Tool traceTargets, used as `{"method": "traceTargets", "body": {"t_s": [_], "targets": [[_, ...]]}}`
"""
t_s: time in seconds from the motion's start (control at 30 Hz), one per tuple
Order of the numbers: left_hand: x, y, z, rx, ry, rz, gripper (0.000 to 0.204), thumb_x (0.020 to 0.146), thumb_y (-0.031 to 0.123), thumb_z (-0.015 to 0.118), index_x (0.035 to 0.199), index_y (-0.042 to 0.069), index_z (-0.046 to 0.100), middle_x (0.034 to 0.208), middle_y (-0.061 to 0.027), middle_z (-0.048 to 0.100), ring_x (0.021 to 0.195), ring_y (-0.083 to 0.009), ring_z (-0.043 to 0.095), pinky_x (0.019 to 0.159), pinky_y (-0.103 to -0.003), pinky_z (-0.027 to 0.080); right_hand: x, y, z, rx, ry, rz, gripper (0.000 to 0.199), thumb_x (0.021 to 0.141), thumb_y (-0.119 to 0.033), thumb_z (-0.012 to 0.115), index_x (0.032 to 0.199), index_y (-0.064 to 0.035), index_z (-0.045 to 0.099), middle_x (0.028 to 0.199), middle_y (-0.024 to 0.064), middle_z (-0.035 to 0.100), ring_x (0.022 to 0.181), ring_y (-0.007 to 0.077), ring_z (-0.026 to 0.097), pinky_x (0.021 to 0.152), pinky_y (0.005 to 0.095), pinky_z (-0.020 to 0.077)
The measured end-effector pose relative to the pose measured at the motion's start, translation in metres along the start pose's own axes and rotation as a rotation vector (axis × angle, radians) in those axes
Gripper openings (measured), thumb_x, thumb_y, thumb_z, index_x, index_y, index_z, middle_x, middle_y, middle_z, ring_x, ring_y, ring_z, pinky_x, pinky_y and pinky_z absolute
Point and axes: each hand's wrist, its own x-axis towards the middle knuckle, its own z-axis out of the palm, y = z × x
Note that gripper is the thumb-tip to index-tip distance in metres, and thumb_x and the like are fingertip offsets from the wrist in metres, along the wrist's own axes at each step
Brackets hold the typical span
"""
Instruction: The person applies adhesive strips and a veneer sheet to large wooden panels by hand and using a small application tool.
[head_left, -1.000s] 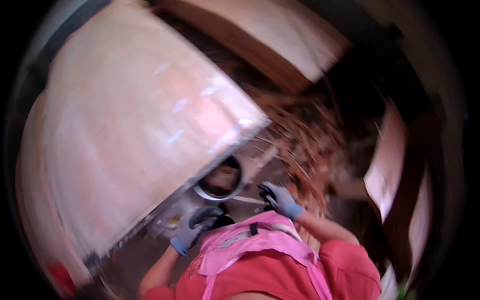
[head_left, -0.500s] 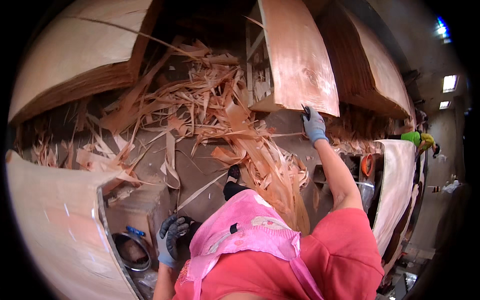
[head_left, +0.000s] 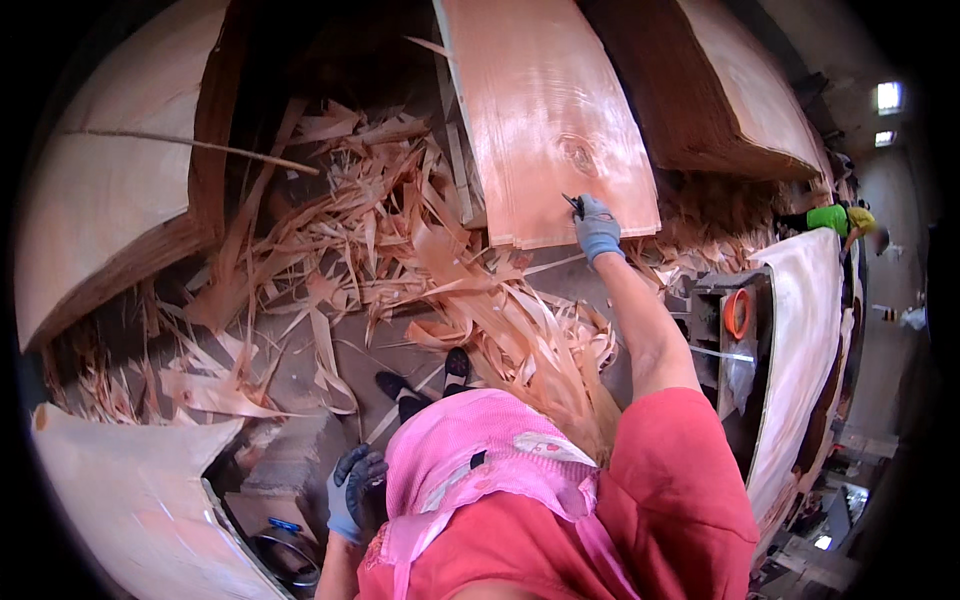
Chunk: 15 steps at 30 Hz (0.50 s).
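Observation:
My right hand (head_left: 597, 227), in a pale blue-grey glove, is closed on a small dark pointed tool (head_left: 573, 205); its exact kind is too small to make out. It rests over the near end of a reddish wood veneer sheet (head_left: 540, 120) with an oval knot in its grain. This sheet lies on top of a long stack whose near edge looks slightly uneven. Low beside my apron, my left hand (head_left: 350, 488) wears a glove with dark-coated fingers. Those fingers are loosely bent and apart, with nothing visible in them.
Torn veneer strips (head_left: 390, 230) cover much of the floor around my feet. More veneer stacks stand at far left (head_left: 110, 190) and right (head_left: 745, 80). Sheets (head_left: 130, 500) flank me at near left. An orange ring (head_left: 737, 314) hangs at right. Another person (head_left: 828, 218) bends over farther right.
My right hand has moved from the sheet's near edge up onto its face with the tool. The view has shifted, with the stack now lower and more to the left. Both shoes now show.

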Motion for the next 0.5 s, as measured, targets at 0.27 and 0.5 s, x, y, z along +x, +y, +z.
{"method": "traceTargets", "body": {"t_s": [0.27,0.5], "targets": [[0.023,0.035,-0.042,0.019,-0.055,0.12,0.036,0.097,0.017,0.054,0.13,0.002,0.054,0.111,-0.0118,0.066,0.094,-0.021,0.068,0.084,-0.031,0.055,-0.018,-0.076,-0.031,-0.003,0.011,0.229,0.105,0.067,-0.054,0.082,0.147,-0.0105,0.03,0.126,0.0222,0.049,0.113,0.0394,0.055,0.088,0.0476,0.0506],[0.011,0.046,-0.081,0.116,0.087,0.034,0.039,0.092,0.011,0.057,0.13,0.003,0.054,0.105,-0.0127,0.069,0.088,-0.021,0.07,0.078,-0.03,0.056,-0.01,-0.081,0.001,0.03,0.029,0.209,0.049,0.077,-0.034,0.077,0.112,-0.0151,0.048,0.114,0.017,0.052,0.098,0.0404,0.062,0.079,0.0487,0.0535]]}}
